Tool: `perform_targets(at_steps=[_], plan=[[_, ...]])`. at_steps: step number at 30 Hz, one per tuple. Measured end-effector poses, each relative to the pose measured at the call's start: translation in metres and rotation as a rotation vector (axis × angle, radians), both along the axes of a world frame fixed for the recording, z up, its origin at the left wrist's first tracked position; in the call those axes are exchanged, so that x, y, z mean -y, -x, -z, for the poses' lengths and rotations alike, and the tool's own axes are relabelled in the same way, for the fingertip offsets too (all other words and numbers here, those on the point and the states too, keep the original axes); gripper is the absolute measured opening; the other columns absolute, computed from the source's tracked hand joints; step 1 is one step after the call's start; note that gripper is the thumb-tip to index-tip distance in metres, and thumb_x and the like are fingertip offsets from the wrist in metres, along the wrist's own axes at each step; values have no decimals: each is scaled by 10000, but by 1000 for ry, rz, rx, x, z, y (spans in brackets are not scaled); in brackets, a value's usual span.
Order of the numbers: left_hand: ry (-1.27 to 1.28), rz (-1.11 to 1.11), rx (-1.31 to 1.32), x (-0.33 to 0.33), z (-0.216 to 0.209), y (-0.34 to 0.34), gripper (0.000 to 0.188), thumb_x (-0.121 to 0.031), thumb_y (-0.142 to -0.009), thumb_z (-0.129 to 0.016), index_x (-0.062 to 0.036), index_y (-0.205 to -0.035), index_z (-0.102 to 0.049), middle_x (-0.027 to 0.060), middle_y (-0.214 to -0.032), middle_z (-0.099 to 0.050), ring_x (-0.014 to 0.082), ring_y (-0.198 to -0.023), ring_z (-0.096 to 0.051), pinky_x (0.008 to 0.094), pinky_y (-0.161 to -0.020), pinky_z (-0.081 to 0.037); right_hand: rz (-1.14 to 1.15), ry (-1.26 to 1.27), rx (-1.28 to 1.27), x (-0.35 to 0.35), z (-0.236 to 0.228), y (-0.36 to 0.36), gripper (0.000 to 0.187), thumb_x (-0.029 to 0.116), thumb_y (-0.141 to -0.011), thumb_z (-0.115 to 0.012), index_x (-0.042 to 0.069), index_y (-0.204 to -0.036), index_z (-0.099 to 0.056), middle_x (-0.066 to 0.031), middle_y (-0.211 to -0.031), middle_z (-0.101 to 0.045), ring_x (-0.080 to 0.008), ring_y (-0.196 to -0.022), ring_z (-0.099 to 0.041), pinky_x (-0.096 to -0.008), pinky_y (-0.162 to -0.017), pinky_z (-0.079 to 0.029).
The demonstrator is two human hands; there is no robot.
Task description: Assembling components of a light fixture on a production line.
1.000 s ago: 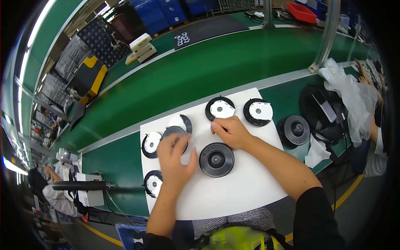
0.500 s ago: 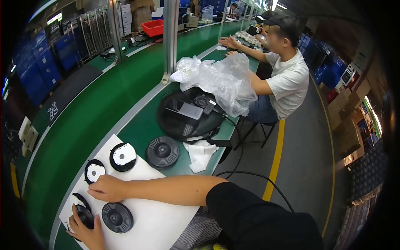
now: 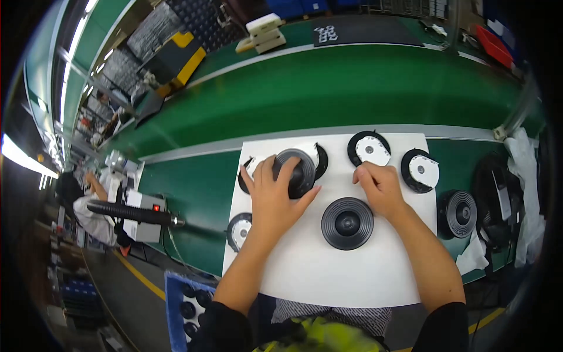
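Head view shows a white board (image 3: 328, 276) lying on the green worktop (image 3: 363, 88). The left hand (image 3: 274, 196) lies over a black ribbed disc (image 3: 299, 170) at about 11 o'clock on the board, the grip closed around its rim, fingers spread on top. The right hand (image 3: 381, 186) rests at about 1 o'clock, fingers curled, fingertips on the board; I cannot tell if it holds something. Between the hands, a little nearer to the person, a second black ribbed disc (image 3: 347, 223) lies flat. Two discs with white faces (image 3: 369, 149) (image 3: 421, 170) sit at the far right of the board. Another black disc (image 3: 458, 213) lies off the board at 3 o'clock.
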State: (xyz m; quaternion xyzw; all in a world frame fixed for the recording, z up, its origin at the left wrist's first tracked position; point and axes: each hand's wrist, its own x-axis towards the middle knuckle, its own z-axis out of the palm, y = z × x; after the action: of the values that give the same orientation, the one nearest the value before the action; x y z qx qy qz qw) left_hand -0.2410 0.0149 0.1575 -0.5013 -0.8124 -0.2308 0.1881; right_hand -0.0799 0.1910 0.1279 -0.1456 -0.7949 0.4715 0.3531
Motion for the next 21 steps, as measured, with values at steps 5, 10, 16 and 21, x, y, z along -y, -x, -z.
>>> perform_targets(at_steps=[5,10,16,21], plan=[[7,-36,-34,3,3,9,653,-394,-699,-865,-148,-1239,-592,169,-1245,-545,370,-1205,-507,718,-1111,-171,-15,-1,17,-2,2,10,289,175,-990,-564,0,-772,-640,-84,-543,-507,-131,-475,-439,-304,-482,-365],[60,-59,-43,3,4,10,682,-433,-693,-861,-148,-1250,-590,183,-1265,-552,376,-1221,-505,699,-1123,-174,6,34,-26,1,-2,11,281,170,-987,-568,3,-766,-610,-114,-568,-523,-186,-480,-451,-348,-489,-374],[120,2,-12,2,5,-1,707,-427,-691,-863,-145,-1277,-587,186,-1292,-549,367,-1247,-504,690,-1143,-137,-47,39,-27,-1,2,8,308,176,-990,-554,3,-736,-542,-145,-567,-504,-274,-477,-460,-384,-489,-368],[157,-3,-7,2,5,-3,721,-410,-688,-866,-147,-1297,-585,180,-1309,-537,359,-1274,-490,676,-1157,-120,-51,31,-80,-1,6,8,322,218,-991,-545,26,-734,-568,-152,-566,-536,-312,-487,-513,-407,-498,-388]])
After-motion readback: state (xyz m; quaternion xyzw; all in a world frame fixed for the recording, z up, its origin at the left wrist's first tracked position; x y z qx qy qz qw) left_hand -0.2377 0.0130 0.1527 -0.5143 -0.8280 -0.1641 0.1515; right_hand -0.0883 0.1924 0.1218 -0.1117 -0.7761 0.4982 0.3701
